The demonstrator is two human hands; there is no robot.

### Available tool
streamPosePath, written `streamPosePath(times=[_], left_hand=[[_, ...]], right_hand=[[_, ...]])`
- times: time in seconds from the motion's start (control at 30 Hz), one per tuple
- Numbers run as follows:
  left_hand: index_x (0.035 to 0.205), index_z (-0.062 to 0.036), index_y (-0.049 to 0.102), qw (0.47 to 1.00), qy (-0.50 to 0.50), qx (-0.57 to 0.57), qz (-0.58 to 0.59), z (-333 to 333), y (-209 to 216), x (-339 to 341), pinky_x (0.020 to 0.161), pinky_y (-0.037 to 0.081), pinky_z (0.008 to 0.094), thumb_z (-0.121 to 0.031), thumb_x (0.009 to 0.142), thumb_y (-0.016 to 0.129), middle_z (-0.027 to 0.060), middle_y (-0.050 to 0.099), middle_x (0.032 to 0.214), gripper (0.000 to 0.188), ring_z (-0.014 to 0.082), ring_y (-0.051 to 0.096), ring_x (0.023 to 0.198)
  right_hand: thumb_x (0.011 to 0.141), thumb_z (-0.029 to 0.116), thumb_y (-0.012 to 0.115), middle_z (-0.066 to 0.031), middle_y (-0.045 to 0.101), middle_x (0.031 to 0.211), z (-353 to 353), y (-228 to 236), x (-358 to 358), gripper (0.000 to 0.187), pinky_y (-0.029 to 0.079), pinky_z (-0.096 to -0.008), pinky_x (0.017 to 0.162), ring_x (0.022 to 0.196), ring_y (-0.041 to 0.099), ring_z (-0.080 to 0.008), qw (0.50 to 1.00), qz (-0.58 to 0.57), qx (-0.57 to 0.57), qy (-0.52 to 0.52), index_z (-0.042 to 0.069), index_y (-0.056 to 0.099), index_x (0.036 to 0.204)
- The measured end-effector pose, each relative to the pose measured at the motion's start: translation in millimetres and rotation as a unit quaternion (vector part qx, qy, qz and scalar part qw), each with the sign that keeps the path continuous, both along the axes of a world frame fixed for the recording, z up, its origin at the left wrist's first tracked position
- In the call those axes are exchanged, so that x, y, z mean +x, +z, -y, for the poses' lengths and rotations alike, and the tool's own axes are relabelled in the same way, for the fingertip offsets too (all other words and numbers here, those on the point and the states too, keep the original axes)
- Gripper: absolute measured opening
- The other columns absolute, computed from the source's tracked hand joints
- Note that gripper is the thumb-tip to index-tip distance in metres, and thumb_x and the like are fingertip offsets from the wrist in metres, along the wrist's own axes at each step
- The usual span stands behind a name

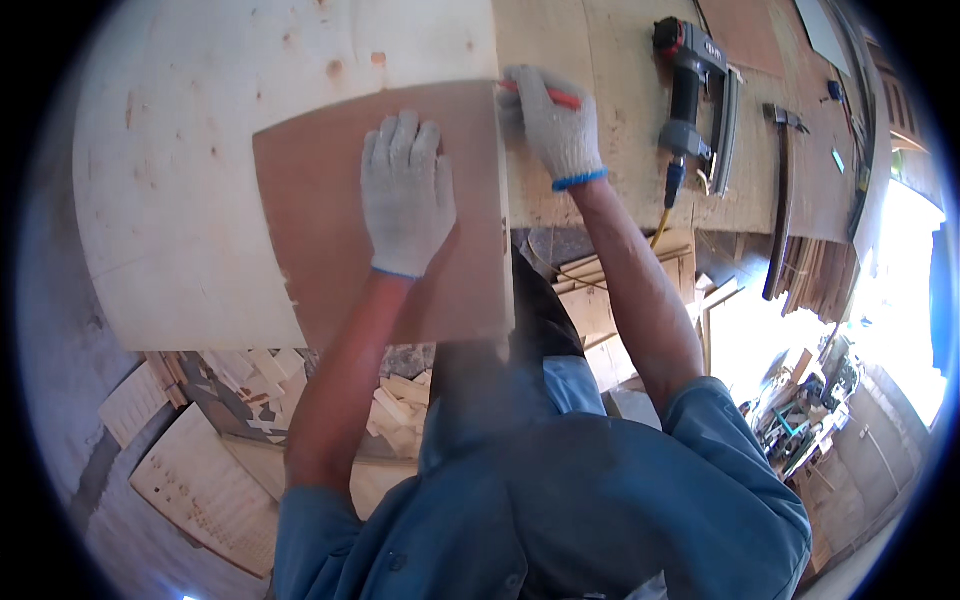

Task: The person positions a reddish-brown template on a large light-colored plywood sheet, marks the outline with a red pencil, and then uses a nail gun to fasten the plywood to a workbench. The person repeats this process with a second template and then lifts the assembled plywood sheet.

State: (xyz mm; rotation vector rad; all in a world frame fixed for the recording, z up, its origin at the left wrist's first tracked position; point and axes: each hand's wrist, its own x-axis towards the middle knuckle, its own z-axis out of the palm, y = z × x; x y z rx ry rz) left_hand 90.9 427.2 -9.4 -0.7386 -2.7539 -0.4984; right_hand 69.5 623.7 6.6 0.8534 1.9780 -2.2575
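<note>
Two gloved hands work at a bench, head view only. Left hand [405, 190], in a white knit glove, lies flat with fingers spread and together-ish on a brown square board [330, 230], pressing it down, gripping nothing. That brown board rests on a larger pale plywood sheet [190, 140], which overhangs the bench edge toward the person. Right hand [555, 120], also gloved, is closed around a red pencil [550, 96]; the pencil tip sits at the brown board's upper right corner, along its right edge. Workbench top [610, 90] is bare wood to the right of the hand. Black and grey pneumatic nail gun [695, 100] lies well right of the right hand, with a yellow hose off its handle. Hammer [785, 190] with long dark handle lies further right, near the bench edge. Wood offcuts [270, 375] are piled on the floor below the plywood, lower left. Blue shirt sleeves [560, 500] fill the bottom.
</note>
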Motion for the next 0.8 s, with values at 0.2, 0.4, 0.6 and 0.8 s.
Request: streamPosePath(times=[0.2, 0.4, 0.6, 0.8], left_hand=[[0.118, -0.0062, 0.060, 0.996, -0.007, 0.030, -0.085, 1, -15, 3, 0.111, 0.037, 0.0502, -0.016, 0.089, 0.063, 0.0148, 0.059, 0.127, 0.030, 0.0363, 0.053, 0.123], [0.121, -0.0089, 0.062, 0.997, -0.001, -0.008, -0.083, 5, -18, 4, 0.112, 0.038, 0.0492, -0.021, 0.095, 0.059, 0.0127, 0.060, 0.133, 0.029, 0.0339, 0.053, 0.127], [0.119, -0.0084, 0.064, 0.981, -0.023, -0.014, -0.190, 12, -58, -15, 0.110, 0.039, 0.0492, -0.025, 0.097, 0.057, 0.0133, 0.062, 0.130, 0.029, 0.0342, 0.055, 0.125], [0.113, -0.0010, 0.066, 0.991, -0.026, 0.025, -0.127, 6, -4, 12, 0.106, 0.043, 0.0483, -0.019, 0.096, 0.056, 0.0213, 0.065, 0.120, 0.027, 0.0374, 0.058, 0.118]], right_hand=[[0.097, 0.023, 0.060, -0.0052, 0.070, 0.077, 10, 3, 43, 0.025, 0.051, -0.0274, 0.063, 0.068, 0.065, -0.0127, 0.993, 0.013, 0.106, 0.047, 0.002, 0.073, 0.099], [0.098, 0.019, 0.058, -0.0047, 0.069, 0.078, 30, -5, 175, 0.022, 0.050, -0.0278, 0.061, 0.070, 0.064, -0.0114, 0.923, -0.083, 0.337, 0.166, 0.002, 0.072, 0.097], [0.101, 0.020, 0.055, -0.0027, 0.067, 0.079, 68, -1, 302, 0.025, 0.049, -0.0241, 0.058, 0.068, 0.062, -0.0087, 0.976, 0.108, 0.098, 0.161, 0.000, 0.068, 0.109], [0.103, 0.022, 0.055, -0.0051, 0.068, 0.080, 85, 12, 331, 0.028, 0.049, -0.0218, 0.056, 0.065, 0.062, -0.0083, 0.972, 0.161, -0.170, -0.031, 0.001, 0.067, 0.118]])
